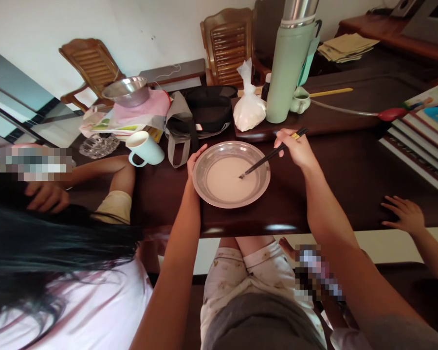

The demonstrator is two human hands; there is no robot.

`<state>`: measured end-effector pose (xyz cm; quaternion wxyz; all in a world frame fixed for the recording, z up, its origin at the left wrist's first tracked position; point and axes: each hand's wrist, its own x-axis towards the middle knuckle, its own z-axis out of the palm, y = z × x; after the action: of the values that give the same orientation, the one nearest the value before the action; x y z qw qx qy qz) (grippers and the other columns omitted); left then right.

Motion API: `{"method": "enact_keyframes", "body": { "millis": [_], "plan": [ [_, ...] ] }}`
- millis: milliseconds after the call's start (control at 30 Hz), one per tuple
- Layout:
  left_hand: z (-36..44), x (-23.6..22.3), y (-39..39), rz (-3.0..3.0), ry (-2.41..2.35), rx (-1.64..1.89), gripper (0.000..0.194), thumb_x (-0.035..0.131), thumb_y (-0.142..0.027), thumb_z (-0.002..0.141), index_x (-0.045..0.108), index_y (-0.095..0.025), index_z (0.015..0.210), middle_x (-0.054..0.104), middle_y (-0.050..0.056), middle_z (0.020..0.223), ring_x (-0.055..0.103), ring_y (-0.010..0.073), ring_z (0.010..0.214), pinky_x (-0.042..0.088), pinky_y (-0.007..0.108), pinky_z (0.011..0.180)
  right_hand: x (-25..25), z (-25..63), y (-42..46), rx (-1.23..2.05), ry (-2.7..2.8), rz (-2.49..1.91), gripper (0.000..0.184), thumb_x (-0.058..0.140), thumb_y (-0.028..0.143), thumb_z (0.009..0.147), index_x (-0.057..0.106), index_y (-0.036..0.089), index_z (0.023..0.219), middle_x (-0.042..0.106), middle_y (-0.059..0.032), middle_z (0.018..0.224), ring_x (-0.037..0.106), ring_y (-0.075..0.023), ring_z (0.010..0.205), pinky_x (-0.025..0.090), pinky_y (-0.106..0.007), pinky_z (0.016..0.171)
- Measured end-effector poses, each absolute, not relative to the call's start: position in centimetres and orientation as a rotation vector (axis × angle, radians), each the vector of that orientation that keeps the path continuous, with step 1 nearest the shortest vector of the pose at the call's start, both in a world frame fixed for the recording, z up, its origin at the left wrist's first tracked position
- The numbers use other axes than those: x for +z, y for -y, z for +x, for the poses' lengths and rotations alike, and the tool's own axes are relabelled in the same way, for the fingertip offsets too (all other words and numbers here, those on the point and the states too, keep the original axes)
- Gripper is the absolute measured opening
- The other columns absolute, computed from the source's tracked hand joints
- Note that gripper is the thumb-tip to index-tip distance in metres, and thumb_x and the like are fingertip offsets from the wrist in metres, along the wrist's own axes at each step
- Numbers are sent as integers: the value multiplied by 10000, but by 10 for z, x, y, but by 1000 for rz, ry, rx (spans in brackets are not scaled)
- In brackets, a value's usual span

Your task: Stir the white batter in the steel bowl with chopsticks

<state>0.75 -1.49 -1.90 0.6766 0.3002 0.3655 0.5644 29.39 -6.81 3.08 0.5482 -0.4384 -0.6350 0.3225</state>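
A wide, shallow metal bowl (202, 181) sits near the front edge of the dark table, with a smooth, pale beige liquid (224, 182) in it. My left hand (195, 163) grips the bowl's left side, fingers against the outer wall and rim; part of that hand is hidden behind the bowl. In my right hand (295, 148) is a pair of dark chopsticks (264, 159), slanting down to the left over the bowl's right rim. Their tips dip into the liquid near its middle.
Behind the bowl stand a white mug (149, 148), a grey-black bag (211, 114), a tied plastic bag of white powder (250, 112) and a tall green thermos (286, 73). Stacked books (419, 148) lie right. One person (113, 209) sits at left; another person's hand (405, 214) rests at right.
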Motion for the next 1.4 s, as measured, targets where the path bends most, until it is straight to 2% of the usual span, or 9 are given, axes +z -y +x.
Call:
{"method": "enact_keyframes", "body": {
  "millis": [200,400,567,767,967,1067,1167,1300,1400],
  "plan": [
    [7,-18,14,676,-849,1281,308,493,-250,840,681,-184,1075,691,41,779,628,202,794,496,334,807,29,282,67,872,1659,-971,355,611,523,816,629,204,660,615,5,567,576,-130,529,425,-267,551],
    [8,-19,15,669,-827,1281,276,503,-260,846,688,-176,1033,688,48,798,631,204,800,492,325,792,29,293,68,782,1517,-1004,414,563,505,857,610,188,595,510,32,451,476,-94,416,406,-245,512],
    [7,-19,14,677,-819,1288,291,491,-243,845,686,-163,1046,690,51,800,632,206,810,487,332,809,32,279,70,890,1709,-984,331,603,484,835,637,191,685,623,4,582,581,-125,545,433,-251,568],
    [7,-21,13,674,-809,1273,303,482,-247,839,687,-168,1047,694,44,800,622,199,784,492,333,794,31,292,69,755,1511,-1012,404,548,485,874,602,193,599,506,33,459,480,-96,426,417,-252,535],
    [5,-19,13,695,-822,1276,334,486,-250,833,670,-172,1102,694,50,803,628,209,836,484,333,811,34,280,70,854,1652,-1001,382,605,542,811,624,196,651,606,4,560,565,-125,523,432,-257,543],
    [4,-20,12,679,-805,1271,310,501,-250,832,679,-168,1072,688,46,797,627,197,802,484,332,811,35,286,69,736,1537,-1045,416,590,557,815,604,197,607,554,19,496,525,-114,477,437,-261,551],
    [3,-20,12,684,-819,1258,317,486,-258,843,675,-174,1084,688,48,808,629,206,823,483,343,816,37,288,71,769,1530,-1026,447,545,553,848,605,195,587,510,25,446,480,-104,427,421,-260,530],
    [3,-19,12,700,-841,1280,342,480,-263,846,664,-178,1121,696,53,818,627,225,873,485,348,822,41,278,74,882,1690,-1022,402,600,561,802,616,196,635,609,3,565,559,-127,511,425,-254,523],
    [3,-20,11,691,-839,1277,337,493,-266,838,669,-184,1113,698,48,811,629,221,857,493,341,810,40,279,72,821,1619,-1028,384,617,538,801,603,197,626,600,9,560,553,-121,504,432,-257,539]
  ]
}}
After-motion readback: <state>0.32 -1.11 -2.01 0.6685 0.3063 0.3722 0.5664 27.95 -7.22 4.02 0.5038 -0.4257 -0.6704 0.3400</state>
